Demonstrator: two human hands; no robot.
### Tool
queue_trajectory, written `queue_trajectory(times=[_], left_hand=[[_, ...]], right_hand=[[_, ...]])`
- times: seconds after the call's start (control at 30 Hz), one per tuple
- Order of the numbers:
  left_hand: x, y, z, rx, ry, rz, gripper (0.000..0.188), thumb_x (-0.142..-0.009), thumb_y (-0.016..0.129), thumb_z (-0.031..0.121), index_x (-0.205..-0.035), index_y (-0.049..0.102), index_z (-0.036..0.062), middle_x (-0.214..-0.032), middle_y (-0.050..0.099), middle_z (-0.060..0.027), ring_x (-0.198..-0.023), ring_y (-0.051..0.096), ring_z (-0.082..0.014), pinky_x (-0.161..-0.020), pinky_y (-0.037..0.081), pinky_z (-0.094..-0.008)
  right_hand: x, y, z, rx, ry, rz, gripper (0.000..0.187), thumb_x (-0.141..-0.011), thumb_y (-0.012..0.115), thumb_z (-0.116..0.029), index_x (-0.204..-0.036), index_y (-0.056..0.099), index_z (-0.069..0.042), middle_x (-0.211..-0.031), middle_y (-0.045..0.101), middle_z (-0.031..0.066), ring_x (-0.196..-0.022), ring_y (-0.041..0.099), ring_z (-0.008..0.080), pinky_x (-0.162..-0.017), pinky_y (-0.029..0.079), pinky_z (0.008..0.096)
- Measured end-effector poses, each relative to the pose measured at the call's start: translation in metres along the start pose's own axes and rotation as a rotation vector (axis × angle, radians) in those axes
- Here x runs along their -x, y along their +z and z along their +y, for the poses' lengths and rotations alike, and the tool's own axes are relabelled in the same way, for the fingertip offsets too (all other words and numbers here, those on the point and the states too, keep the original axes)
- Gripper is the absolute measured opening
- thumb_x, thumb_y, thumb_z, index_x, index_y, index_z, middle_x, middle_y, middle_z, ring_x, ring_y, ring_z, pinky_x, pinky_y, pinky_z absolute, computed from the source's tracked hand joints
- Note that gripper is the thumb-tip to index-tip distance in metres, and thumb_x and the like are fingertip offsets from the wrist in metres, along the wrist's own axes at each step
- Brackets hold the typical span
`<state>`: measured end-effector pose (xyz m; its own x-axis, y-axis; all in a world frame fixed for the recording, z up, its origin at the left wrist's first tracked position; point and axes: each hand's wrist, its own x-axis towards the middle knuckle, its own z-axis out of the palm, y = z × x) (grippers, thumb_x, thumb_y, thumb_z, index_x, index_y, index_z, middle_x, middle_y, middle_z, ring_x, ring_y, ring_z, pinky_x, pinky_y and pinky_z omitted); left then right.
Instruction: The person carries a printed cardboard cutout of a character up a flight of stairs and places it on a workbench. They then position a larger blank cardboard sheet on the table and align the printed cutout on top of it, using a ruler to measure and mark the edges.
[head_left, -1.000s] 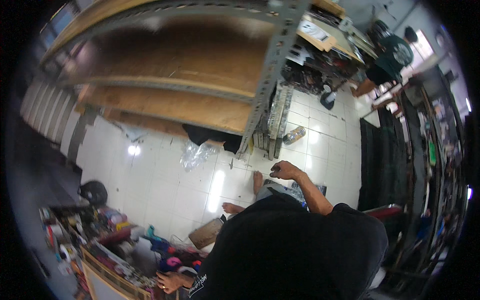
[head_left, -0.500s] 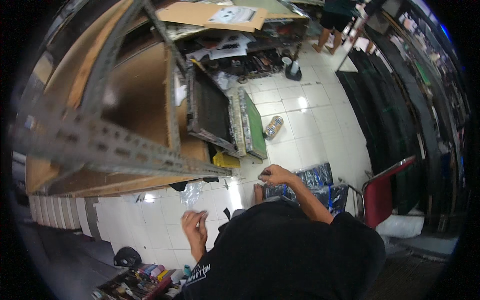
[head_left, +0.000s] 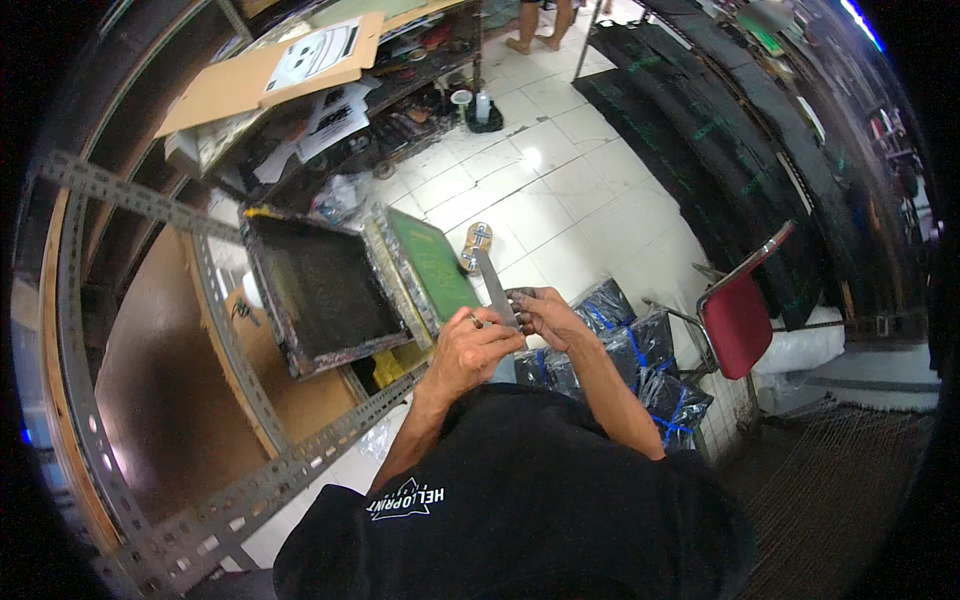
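In front of my chest, both hands meet around the lower end of a flat, narrow grey strip (head_left: 493,282) that stands up and away from me. My right hand (head_left: 548,316) pinches the strip from the right side, with dark smudges on its fingertips. From the left, my left hand (head_left: 468,352) comes up against the same end with bent fingers. A small brownish thing shows between its thumb and forefinger; its kind cannot be made out. Beyond the hands lean a frame with a green face (head_left: 432,262) and a dark-faced frame (head_left: 318,290).
Metal shelving (head_left: 250,470) with slotted posts stands close on the left. Black plastic-wrapped bundles (head_left: 650,340) with blue straps lie right of my hands, near a red chair (head_left: 735,325). A tan patterned oval object (head_left: 477,243) is on the tiled floor. Another person's legs (head_left: 540,25) show far off.
My hands were apart and have come together at the grey strip, the left one moving right and forward. The view has turned, so the shelving and frames sit differently.
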<state>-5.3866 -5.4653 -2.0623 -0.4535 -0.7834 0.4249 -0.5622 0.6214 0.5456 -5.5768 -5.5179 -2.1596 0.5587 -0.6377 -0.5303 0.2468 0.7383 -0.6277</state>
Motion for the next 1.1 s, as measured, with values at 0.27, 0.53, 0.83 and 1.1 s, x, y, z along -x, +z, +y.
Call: queue_trajectory(times=[0.27,0.53,0.83,1.1], left_hand=[[-0.110,0.025,-0.073,0.105,0.059,-0.085,0.041,-0.061,0.080,0.010,-0.101,0.072,0.0139,-0.106,0.070,0.0033,-0.101,0.062,-0.0223,-0.085,0.044,-0.0372],[-0.178,0.020,-0.236,0.033,-0.468,0.150,0.048,-0.068,0.081,0.009,-0.115,0.068,0.0077,-0.114,0.068,-0.0109,-0.100,0.065,-0.0273,-0.089,0.047,-0.0392],[-0.199,0.020,-0.415,0.022,-1.248,0.577,0.047,-0.077,0.075,0.005,-0.123,0.063,0.0046,-0.105,0.070,-0.0127,-0.089,0.067,-0.0188,-0.074,0.052,-0.0345],[-0.334,0.033,-0.562,0.239,-1.218,0.827,0.051,-0.083,0.072,0.008,-0.130,0.053,-0.0033,-0.101,0.069,-0.0094,-0.088,0.064,-0.0155,-0.076,0.052,-0.0280]], right_hand=[[-0.055,-0.039,-0.118,0.059,-0.242,0.285,0.032,-0.084,0.062,0.003,-0.115,0.055,0.008,-0.088,0.065,0.0100,-0.070,0.063,0.0150,-0.056,0.052,0.0244],[-0.214,-0.118,-0.268,0.486,-0.329,0.198,0.030,-0.077,0.054,0.008,-0.107,0.058,0.008,-0.089,0.064,0.0108,-0.068,0.062,0.0172,-0.064,0.052,0.0301],[-0.360,-0.169,-0.439,0.676,-0.216,0.190,0.011,-0.086,0.056,0.000,-0.095,0.060,0.005,-0.070,0.059,0.0072,-0.056,0.056,0.0121,-0.048,0.044,0.0258],[-0.497,-0.251,-0.555,0.647,-0.202,0.246,0.009,-0.086,0.066,-0.003,-0.091,0.062,0.002,-0.065,0.058,0.0037,-0.052,0.051,0.0089,-0.043,0.038,0.0234]])
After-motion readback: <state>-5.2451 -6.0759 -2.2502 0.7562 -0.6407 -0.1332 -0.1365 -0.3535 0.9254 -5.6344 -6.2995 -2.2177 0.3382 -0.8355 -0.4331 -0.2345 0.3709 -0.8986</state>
